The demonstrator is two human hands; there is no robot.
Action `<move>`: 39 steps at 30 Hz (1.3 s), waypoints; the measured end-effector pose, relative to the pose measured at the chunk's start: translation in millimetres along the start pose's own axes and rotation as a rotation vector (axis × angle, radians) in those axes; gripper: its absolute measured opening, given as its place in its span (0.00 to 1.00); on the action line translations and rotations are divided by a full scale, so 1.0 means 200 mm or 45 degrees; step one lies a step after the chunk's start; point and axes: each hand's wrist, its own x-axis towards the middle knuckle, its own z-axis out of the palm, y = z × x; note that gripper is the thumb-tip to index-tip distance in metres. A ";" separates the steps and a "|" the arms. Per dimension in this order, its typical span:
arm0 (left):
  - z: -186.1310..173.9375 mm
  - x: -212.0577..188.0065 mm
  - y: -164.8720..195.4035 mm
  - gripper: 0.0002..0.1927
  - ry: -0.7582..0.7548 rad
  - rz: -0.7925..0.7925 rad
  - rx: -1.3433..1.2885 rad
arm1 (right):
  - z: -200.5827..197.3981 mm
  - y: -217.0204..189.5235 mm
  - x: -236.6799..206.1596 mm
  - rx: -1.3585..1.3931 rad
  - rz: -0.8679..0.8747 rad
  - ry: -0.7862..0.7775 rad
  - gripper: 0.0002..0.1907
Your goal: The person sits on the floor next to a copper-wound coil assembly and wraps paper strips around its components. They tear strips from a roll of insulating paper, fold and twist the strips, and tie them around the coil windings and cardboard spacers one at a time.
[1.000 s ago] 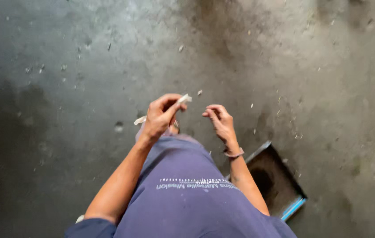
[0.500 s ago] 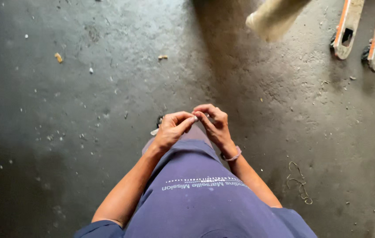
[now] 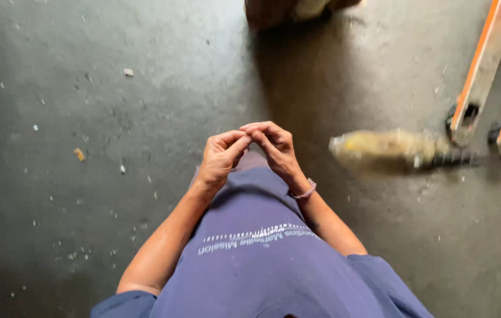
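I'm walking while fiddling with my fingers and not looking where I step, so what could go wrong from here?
1. The orange pallet-truck forks lie low on the floor ahead to the right; you might trip on them.
2. A blurred foot of someone nearby is moving close by, so you could collide.
3. Your left hand and right hand are pinched together, so catching yourself may be slower.

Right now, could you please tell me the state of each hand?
Left hand: fingers curled, tips meeting the right hand; contents cannot be told.
Right hand: fingers curled against the left; contents cannot be told.
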 end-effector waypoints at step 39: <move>-0.80 5.42 2.86 0.09 -1.342 -0.516 1.191 | -0.47 0.00 5.29 -0.467 0.070 1.029 0.16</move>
